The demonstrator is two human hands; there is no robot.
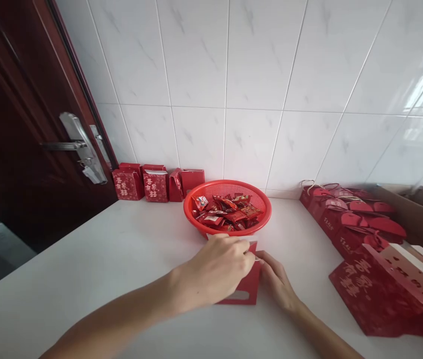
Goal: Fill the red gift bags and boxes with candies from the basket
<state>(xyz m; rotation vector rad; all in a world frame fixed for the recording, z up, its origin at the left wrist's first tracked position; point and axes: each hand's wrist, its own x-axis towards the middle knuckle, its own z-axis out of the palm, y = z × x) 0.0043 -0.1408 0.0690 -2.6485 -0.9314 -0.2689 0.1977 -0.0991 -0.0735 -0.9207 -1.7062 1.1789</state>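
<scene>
- On the white counter (95, 279), the flat red box (243, 288) lies just in front of the red basket (230, 222), its long axis pointing away from us toward the basket.
- Our left hand (215, 269) covers the box's upper left, fingers bunched at its top edge, seeming to pinch it.
- Our right hand (277, 284) is just beside the box, fingers curled against its right edge; we cannot tell if they grip.
- Wrapped sweets (226, 212) fill the basket; small red boxes (155, 185) stand behind it.
</scene>
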